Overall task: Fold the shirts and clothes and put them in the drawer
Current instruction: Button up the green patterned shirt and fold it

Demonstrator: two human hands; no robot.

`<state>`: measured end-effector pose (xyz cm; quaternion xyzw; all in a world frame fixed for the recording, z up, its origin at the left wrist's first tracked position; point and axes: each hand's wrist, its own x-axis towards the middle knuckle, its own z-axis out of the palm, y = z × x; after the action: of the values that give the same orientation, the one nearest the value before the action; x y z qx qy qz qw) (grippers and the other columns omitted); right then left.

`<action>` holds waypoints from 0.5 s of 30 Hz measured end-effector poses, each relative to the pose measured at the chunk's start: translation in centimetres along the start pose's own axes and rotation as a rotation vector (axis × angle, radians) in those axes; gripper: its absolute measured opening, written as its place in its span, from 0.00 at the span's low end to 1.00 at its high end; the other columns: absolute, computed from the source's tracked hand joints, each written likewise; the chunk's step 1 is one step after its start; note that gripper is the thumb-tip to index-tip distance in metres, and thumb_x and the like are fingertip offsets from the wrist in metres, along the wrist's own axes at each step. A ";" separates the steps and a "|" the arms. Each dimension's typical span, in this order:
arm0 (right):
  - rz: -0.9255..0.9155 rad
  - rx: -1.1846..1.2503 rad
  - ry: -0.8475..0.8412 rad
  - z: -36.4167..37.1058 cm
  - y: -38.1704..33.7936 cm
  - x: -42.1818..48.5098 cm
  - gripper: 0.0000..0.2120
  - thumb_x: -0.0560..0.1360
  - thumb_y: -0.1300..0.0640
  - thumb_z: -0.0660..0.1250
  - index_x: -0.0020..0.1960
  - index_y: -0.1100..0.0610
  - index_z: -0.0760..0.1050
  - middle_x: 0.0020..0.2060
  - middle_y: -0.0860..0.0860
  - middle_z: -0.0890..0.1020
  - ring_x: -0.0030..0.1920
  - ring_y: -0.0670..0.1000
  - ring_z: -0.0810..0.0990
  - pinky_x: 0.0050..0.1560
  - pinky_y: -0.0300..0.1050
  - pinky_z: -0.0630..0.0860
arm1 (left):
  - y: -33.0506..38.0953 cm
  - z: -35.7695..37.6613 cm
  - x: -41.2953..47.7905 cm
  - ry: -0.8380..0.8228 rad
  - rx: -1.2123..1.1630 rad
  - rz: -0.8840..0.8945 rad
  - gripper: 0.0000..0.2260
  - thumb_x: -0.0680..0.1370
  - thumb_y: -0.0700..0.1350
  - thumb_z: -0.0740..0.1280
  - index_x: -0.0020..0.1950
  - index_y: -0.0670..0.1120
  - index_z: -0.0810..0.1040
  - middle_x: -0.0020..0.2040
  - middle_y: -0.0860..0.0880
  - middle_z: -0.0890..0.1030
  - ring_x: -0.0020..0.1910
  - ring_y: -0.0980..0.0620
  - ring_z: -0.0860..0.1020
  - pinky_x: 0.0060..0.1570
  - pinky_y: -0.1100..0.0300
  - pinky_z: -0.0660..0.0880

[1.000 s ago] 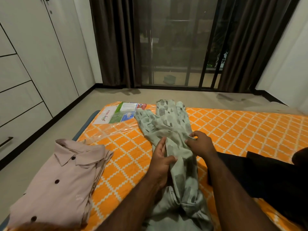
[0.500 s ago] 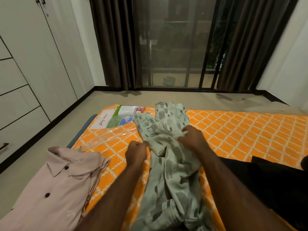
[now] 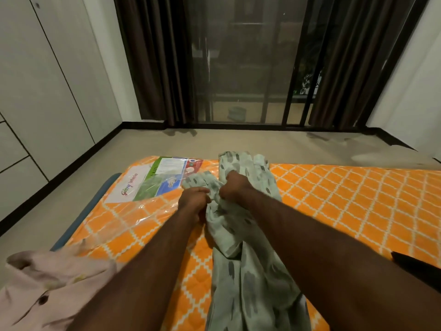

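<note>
Head view, the only one: both arms reach out over the orange quilted mattress [image 3: 334, 199]. Left hand [image 3: 194, 201] and right hand [image 3: 235, 186] are each fisted tight on the pale green printed garment [image 3: 241, 271], bunching cloth near its far end, fists close together. The garment runs as a long strip from the person's lap toward the mattress's far edge, w/ the rest rumpled below the wrists.

Looks like mid-fold. To do it well, I'd say: spread the fists apart, pull the fabric taut & flat, line up the edges, then bring the far end back evenly, no twist.

Pink buttoned shirt [image 3: 40, 295] lies near left. Plastic-wrapped pack [image 3: 162, 177] sits by the far corner.
</note>
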<state>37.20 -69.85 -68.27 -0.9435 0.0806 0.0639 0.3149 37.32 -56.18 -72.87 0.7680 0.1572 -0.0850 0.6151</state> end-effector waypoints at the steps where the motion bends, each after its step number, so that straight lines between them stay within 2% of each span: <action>1: 0.017 0.097 -0.035 -0.3 0.2 0.3 0.17 0.75 0.60 0.70 0.62 0.61 0.74 0.54 0.58 0.79 0.54 0.57 0.80 0.49 0.50 0.79 | 0.1 0.0 -0.1 -0.007 0.009 0.023 0.14 0.76 0.31 0.67 0.51 0.49 0.85 0.51 0.45 0.84 0.41 0.47 0.81 0.33 0.56 0.79; 3: 0.062 0.414 -0.133 -1.6 0.6 0.0 0.10 0.73 0.65 0.69 0.53 0.59 0.77 0.46 0.56 0.79 0.45 0.55 0.81 0.42 0.49 0.80 | 0.6 -0.1 -0.5 -0.033 0.043 0.150 0.17 0.73 0.29 0.65 0.50 0.49 0.85 0.51 0.46 0.85 0.43 0.48 0.82 0.37 0.53 0.82; 4: 0.078 0.569 -0.188 -2.4 0.7 -0.7 0.11 0.73 0.66 0.68 0.54 0.57 0.78 0.47 0.56 0.79 0.45 0.54 0.81 0.41 0.47 0.80 | 1.0 -0.2 -0.8 -0.054 0.041 0.219 0.19 0.73 0.29 0.65 0.53 0.48 0.85 0.51 0.47 0.85 0.45 0.49 0.82 0.40 0.54 0.83; 6: 0.061 0.764 -0.238 -4.2 0.9 -2.0 0.20 0.75 0.68 0.64 0.64 0.54 0.79 0.53 0.57 0.81 0.46 0.52 0.82 0.38 0.43 0.80 | 2.2 -0.6 -1.8 -0.106 0.023 0.327 0.21 0.73 0.27 0.65 0.60 0.45 0.83 0.52 0.50 0.83 0.48 0.54 0.80 0.37 0.64 0.80; 8: 0.009 0.876 -0.225 -5.7 1.3 -3.5 0.23 0.76 0.71 0.60 0.66 0.56 0.79 0.50 0.57 0.83 0.36 0.49 0.83 0.31 0.40 0.78 | 3.5 -1.0 -3.1 -0.137 0.016 0.423 0.23 0.75 0.26 0.66 0.65 0.45 0.81 0.55 0.49 0.82 0.51 0.54 0.79 0.37 0.69 0.77; 9: -0.013 0.915 -0.211 -6.3 1.5 -4.0 0.23 0.75 0.72 0.59 0.66 0.58 0.79 0.50 0.58 0.84 0.35 0.49 0.83 0.32 0.40 0.79 | 4.2 -1.1 -3.4 -0.155 -0.002 0.455 0.23 0.75 0.27 0.67 0.67 0.45 0.80 0.59 0.48 0.81 0.53 0.52 0.79 0.38 0.67 0.77; 11: -0.059 0.930 -0.148 -7.3 1.8 -4.4 0.26 0.73 0.74 0.57 0.66 0.60 0.79 0.52 0.60 0.84 0.41 0.53 0.83 0.39 0.43 0.81 | 5.5 -1.0 -4.0 -0.221 -0.082 0.452 0.23 0.77 0.31 0.69 0.71 0.46 0.77 0.63 0.45 0.81 0.56 0.48 0.80 0.43 0.60 0.81; 13: -0.106 0.942 -0.066 -8.2 2.0 -4.2 0.27 0.72 0.75 0.58 0.67 0.60 0.79 0.52 0.60 0.84 0.41 0.52 0.83 0.38 0.43 0.81 | 6.9 -0.3 -4.3 -0.280 -0.162 0.433 0.26 0.77 0.31 0.69 0.74 0.47 0.74 0.64 0.45 0.80 0.59 0.45 0.80 0.48 0.49 0.84; 15: -0.148 0.960 0.012 -9.1 1.9 -3.6 0.28 0.72 0.75 0.59 0.69 0.59 0.78 0.53 0.59 0.84 0.39 0.51 0.84 0.37 0.42 0.81 | 8.4 0.6 -4.3 -0.292 -0.189 0.467 0.31 0.76 0.31 0.70 0.77 0.48 0.70 0.67 0.46 0.78 0.61 0.45 0.80 0.52 0.44 0.83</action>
<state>33.95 -76.42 -61.51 -0.6952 0.0355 -0.0082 0.7179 36.27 -58.97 -63.89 0.7021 -0.1069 -0.0358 0.7031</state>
